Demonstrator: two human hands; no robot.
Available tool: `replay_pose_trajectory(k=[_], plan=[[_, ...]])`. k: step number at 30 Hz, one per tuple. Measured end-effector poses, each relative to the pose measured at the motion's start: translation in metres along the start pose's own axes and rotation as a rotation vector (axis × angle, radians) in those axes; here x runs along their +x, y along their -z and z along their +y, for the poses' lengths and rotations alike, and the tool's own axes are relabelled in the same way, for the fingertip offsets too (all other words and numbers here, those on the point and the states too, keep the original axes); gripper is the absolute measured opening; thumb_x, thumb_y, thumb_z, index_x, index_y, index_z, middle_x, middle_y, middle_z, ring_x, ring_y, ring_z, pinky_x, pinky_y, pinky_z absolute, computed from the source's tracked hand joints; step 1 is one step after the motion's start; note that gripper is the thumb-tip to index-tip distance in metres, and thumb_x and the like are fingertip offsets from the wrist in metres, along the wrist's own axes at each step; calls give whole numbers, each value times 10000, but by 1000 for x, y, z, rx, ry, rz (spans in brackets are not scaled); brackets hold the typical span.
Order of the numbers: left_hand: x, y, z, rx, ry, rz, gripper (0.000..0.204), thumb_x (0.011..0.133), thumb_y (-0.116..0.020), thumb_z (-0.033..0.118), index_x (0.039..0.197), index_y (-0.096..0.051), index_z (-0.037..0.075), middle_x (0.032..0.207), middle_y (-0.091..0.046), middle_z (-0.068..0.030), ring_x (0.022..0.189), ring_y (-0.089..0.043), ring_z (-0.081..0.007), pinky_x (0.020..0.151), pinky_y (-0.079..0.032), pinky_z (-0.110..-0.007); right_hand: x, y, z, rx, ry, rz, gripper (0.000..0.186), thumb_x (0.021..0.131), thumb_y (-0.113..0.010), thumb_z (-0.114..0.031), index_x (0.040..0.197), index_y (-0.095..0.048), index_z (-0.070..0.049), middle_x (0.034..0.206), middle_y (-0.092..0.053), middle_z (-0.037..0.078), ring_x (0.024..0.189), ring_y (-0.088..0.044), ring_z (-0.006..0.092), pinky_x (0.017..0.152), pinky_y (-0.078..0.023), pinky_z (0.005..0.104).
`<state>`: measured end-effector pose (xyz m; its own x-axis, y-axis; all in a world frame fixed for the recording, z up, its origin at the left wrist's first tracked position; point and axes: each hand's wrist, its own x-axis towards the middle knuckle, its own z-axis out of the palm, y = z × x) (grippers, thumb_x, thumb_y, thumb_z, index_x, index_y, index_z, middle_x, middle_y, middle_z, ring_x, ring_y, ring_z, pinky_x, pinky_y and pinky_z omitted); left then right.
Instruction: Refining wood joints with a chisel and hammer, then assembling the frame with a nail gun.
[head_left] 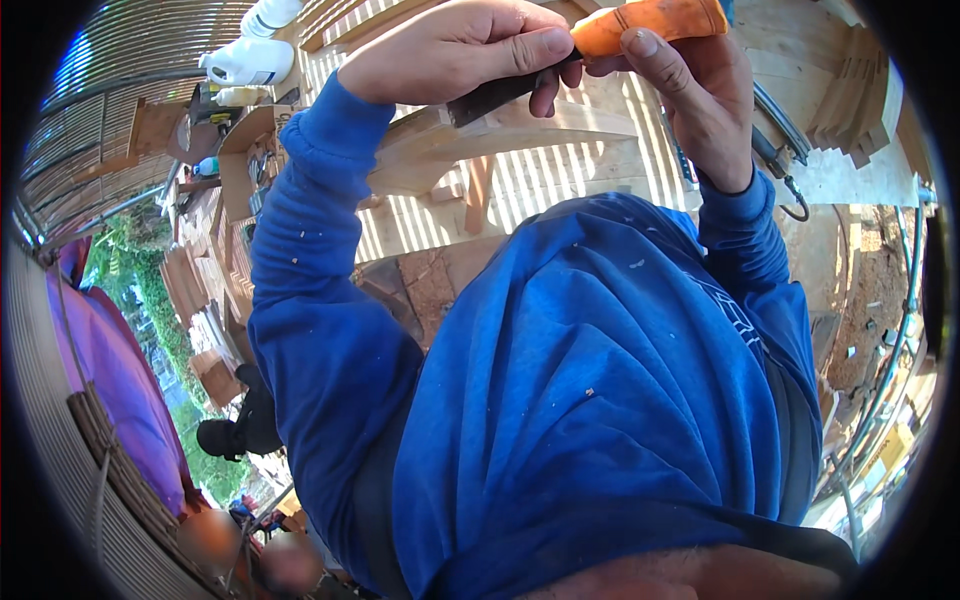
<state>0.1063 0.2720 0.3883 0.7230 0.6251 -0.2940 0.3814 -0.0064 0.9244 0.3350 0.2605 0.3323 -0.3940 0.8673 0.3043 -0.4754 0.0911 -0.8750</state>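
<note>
Clock face laid over the whole view: left hand (465, 50) at 12, right hand (705, 100) between 1 and 2, both raised above the bench. Between them, at about 1 o'clock, is an orange piece (655, 28), handle-like or sheath-like; a dark flat strip (492, 98) slants from its near end toward 12. Cannot tell whether the two are joined. Left fingers are closed in a narrow pinch on the strip near the junction; right thumb presses the orange piece's lower edge, remaining fingers curled behind it. Step in hand, as judged: two-handed holding or adjusting at that junction. A further move probably calls for a steady right grip while the left pinch turns or slides. Edges: the strip's free end points toward a pale timber beam (510, 135) below; gap not measurable. The picture's upper edge crops the left hand. Striped sunlight falls on the bench (430, 212), leaving some room below the hands toward 12; the blue sweatshirt (590, 370) bounds it at 6. Stacked notched boards (860, 105) limit reach at 2, white jug (250, 62) between 10 and 11.
</note>
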Motion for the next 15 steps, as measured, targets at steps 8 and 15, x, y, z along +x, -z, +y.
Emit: replay_pose_trajectory(k=[8, 15], plan=[[-1, -2, 23, -49, 222, 51, 151, 996, -544, 117, 1030, -650, 16, 849, -665, -4, 725, -564, -49, 632, -446, -202, 31, 1, 51, 234, 414, -192, 285, 948, -666, -95, 1191, -541, -16, 1054, -675, 150, 944, -678, 221, 843, -558, 323], [2, 18, -34, 58, -557, -257, 201, 1018, -461, 42, 1162, -575, -40, 859, -648, -44, 759, -602, -107, 778, -497, -254, 11, 5, -5, -190, 96, -169, 403, 938, -696, -174, 1259, -518, -8, 1055, -648, 114, 973, -649, 183, 858, -530, 296]])
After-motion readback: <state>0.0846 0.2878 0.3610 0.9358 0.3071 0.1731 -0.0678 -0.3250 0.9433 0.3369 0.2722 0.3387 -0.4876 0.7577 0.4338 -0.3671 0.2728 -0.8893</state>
